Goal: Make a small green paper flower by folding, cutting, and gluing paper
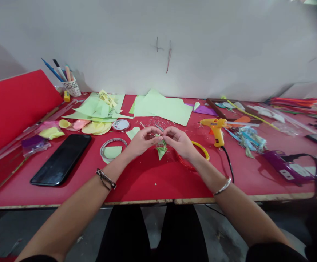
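My left hand [143,142] and my right hand [178,142] meet over the middle of the red table, their fingertips pinched together and touching. Whatever sits between the fingertips is too small to make out. Just below them is a folded piece of light green paper [161,150]; whether it hangs from the fingers or lies on the table, I cannot tell. Behind the fingertips a grey metal tip [159,127] shows, mostly hidden. Partly covered by my right wrist is a coil of red and yellow wire [203,150]. A roll of tape [102,150] lies left of my left hand.
Light green paper sheets [163,107] lie against the wall. On the right are a yellow glue gun [214,127] with a black cord, blue tassels [249,138] and a purple device [286,169]. A black phone [61,160] and a pen cup [72,87] are on the left.
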A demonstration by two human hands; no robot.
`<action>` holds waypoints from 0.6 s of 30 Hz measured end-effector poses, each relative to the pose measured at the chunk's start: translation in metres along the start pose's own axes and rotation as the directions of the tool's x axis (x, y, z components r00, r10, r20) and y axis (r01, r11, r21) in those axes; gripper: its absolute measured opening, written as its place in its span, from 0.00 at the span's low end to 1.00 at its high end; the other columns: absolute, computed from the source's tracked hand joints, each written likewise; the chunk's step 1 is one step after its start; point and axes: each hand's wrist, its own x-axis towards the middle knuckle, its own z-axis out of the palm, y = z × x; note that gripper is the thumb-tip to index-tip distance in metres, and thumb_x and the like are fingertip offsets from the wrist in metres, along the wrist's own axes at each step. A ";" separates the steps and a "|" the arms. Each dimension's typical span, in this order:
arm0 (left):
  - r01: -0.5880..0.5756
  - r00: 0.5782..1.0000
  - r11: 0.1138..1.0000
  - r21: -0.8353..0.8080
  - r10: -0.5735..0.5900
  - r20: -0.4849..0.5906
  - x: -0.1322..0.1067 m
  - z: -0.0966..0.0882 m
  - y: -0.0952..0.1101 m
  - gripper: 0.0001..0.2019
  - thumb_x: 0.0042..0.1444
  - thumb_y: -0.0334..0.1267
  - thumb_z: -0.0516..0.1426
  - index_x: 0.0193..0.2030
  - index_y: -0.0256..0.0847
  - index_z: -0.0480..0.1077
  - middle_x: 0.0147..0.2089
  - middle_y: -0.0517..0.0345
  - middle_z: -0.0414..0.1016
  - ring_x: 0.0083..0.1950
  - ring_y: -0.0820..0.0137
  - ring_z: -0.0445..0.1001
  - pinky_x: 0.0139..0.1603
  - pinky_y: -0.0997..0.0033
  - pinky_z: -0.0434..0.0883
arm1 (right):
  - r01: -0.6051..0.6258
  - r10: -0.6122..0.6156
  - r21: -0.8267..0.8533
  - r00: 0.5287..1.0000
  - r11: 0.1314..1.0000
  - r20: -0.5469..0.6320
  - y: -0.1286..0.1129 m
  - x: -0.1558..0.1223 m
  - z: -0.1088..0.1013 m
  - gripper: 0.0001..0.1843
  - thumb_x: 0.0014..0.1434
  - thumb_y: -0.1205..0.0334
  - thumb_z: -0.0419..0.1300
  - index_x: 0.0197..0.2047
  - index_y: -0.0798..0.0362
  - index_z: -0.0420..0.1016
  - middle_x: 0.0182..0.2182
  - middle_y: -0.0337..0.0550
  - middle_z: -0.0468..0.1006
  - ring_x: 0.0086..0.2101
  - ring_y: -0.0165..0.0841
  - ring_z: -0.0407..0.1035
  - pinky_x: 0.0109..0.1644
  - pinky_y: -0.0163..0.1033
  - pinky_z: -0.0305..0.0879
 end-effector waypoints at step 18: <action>-0.006 0.999 1.000 0.026 0.007 -0.034 0.000 0.000 0.000 0.12 0.49 0.42 0.58 0.37 0.37 0.65 0.31 0.61 0.65 0.31 0.77 0.65 0.33 0.76 0.64 | 0.018 -0.019 -0.035 1.000 0.999 -0.025 0.001 0.001 0.000 0.08 0.50 0.60 0.59 0.27 0.53 0.63 0.22 0.34 0.66 0.24 0.24 0.61 0.28 0.33 0.58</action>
